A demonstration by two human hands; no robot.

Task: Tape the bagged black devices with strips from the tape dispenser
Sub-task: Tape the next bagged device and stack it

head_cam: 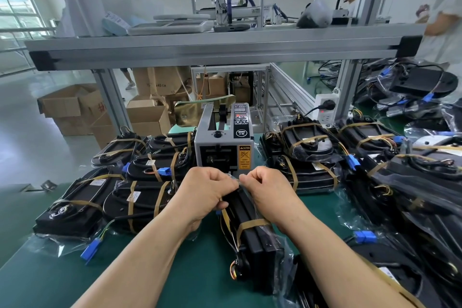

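Observation:
A bagged black device stands on edge on the green mat in front of me, with one tan tape strip around its middle. My left hand grips the far end of the device and a tan tape strip running down its left side. My right hand pinches the clear bag at the far top edge, fingertips meeting those of the left hand. The grey tape dispenser stands just behind both hands.
Taped bagged devices lie in a pile on the left, more to the right of the dispenser, and untaped ones fill the right side. An aluminium shelf frame spans overhead. A person stands at far right.

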